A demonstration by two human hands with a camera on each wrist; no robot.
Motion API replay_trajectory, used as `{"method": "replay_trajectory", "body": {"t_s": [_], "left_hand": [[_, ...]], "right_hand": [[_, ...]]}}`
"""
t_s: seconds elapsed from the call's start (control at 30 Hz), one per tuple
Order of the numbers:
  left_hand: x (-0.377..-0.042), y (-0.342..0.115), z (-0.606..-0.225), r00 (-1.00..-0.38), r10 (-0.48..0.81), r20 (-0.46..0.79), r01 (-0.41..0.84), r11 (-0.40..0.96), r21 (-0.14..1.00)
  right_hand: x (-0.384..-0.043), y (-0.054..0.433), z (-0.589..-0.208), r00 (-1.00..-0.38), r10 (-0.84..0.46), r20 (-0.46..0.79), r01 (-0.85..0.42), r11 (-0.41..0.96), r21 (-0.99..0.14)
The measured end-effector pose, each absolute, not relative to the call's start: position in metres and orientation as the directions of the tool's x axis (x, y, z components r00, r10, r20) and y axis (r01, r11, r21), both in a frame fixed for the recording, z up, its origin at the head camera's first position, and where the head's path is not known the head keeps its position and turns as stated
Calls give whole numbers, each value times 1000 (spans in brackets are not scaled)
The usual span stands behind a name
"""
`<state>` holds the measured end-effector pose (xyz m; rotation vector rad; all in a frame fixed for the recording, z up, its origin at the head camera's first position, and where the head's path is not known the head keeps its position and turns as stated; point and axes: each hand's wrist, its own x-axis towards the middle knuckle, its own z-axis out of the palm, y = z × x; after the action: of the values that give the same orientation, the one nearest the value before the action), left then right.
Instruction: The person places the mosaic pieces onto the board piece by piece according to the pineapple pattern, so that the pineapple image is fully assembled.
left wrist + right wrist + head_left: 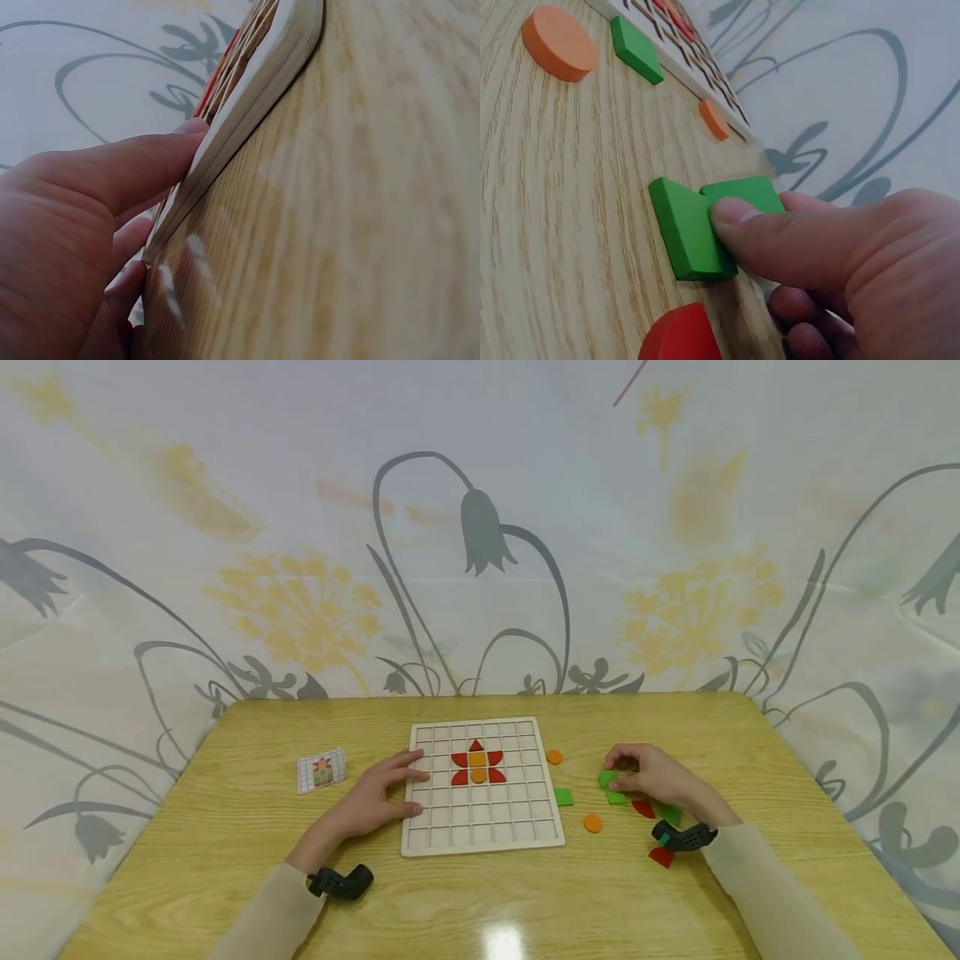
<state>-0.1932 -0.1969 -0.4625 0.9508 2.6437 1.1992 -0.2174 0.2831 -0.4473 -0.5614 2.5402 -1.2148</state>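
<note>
A white grid board [502,812] lies mid-table, with an orange square [477,759], an orange disc [478,775] and several red pieces [497,776] set in its upper part. My left hand [378,793] rests along the board's left edge, fingertips over the rim and thumb touching its side. To the right of the board, my right hand [651,774] pinches a green square tile [746,193] between thumb and fingers. Another green square tile [686,232] is right against it, partly under the thumb. A red piece [681,337] lies close by.
A small pattern card [322,772] lies left of the board. Between board and right hand are a green square [563,797] and two orange discs [554,757]. Red pieces [662,857] and a green tile [669,814] lie near the right wrist. A patterned cloth [480,610] stands behind the table.
</note>
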Motion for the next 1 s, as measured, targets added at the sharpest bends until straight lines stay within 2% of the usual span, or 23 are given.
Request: {"method": "replay_trajectory", "body": {"t_s": [0.47,0.67,1.0], "left_hand": [[-194,-197,-464,-806,567,173,504,501,704],[-193,-197,-463,-812,563,152,484,505,715],[-193,-196,-462,-809,566,158,491,503,711]], "right_hand": [[-212,277,-441,-969,-247,28,-171,581,-796],[-212,266,-445,-964,-251,91,-223,570,-791],[-207,234,-448,-936,-335,109,-273,492,-827]]}}
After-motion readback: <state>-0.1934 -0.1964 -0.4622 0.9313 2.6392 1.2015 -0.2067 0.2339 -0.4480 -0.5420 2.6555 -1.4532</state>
